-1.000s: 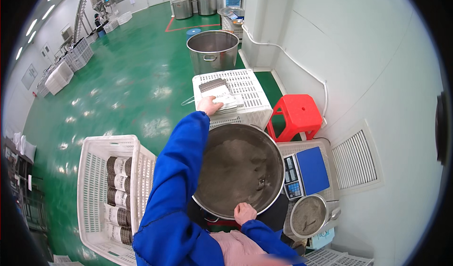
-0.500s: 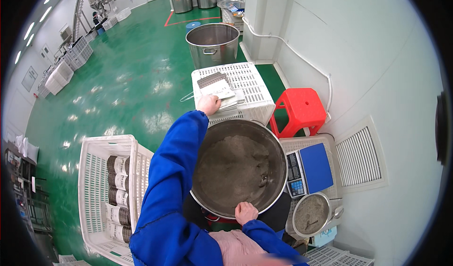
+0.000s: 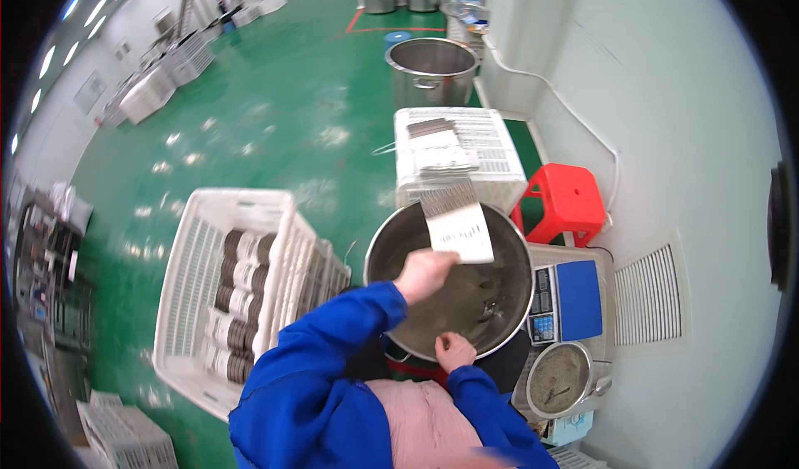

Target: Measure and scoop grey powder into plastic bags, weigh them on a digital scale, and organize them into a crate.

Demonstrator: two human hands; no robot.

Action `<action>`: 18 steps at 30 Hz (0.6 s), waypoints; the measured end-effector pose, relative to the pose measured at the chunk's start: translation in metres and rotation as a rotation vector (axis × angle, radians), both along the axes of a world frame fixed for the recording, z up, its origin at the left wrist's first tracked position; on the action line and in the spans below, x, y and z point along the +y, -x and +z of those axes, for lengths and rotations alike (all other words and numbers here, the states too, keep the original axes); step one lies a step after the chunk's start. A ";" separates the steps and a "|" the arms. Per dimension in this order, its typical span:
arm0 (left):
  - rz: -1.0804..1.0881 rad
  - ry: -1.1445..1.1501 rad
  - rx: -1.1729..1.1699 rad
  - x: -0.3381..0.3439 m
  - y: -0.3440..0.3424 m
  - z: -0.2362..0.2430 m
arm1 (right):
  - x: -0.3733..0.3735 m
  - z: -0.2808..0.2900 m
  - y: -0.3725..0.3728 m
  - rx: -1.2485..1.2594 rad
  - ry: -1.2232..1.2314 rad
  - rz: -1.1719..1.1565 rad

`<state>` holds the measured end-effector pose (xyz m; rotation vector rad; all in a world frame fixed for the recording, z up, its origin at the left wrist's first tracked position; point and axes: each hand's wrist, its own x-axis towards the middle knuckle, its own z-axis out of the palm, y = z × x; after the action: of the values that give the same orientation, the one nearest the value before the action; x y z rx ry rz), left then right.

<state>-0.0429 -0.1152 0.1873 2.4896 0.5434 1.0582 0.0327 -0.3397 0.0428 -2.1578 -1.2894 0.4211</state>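
Note:
My left hand (image 3: 426, 275) pinches the near end of a flat white packet (image 3: 460, 227) with a brown patterned far end, holding it over a large steel pot (image 3: 524, 298). Grey-brown powder (image 3: 441, 307) lies in the pot, with a small dark object (image 3: 488, 307) in it. My right hand (image 3: 454, 351) is at the pot's near rim, its fingers curled; what they hold, if anything, is hidden. A stack of similar flat packets (image 3: 438, 146) lies on an upturned white crate (image 3: 491, 136) beyond the pot.
At left, a white basket (image 3: 179, 302) holds several filled brown-and-white packets (image 3: 241, 307). To the right are a blue-topped scale (image 3: 578, 301), a bowl of powder (image 3: 558, 377) and a red stool (image 3: 570, 203). Another steel pot (image 3: 433, 82) stands behind the crate.
My left hand has come back from the stack with one packet, now over the pot. My right hand stays near the rim. The whole view has shifted.

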 end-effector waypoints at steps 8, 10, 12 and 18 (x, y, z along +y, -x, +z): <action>-0.043 -0.037 0.204 -0.126 0.065 -0.067 | -0.006 0.081 -0.034 1.139 0.010 -0.090; -0.060 -0.050 0.190 -0.139 0.071 -0.066 | -0.014 0.090 -0.027 1.246 0.034 -0.147; -0.067 -0.064 0.149 -0.148 0.078 -0.064 | -0.022 0.087 -0.022 1.298 0.080 -0.138; -0.049 0.344 0.119 -0.185 0.100 -0.028 | -0.038 0.062 -0.003 1.259 -0.232 -0.179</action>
<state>-0.1427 -0.3003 0.1596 2.2569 0.6371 0.7306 0.0354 -0.3779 0.1045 -1.2943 -0.3782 1.2070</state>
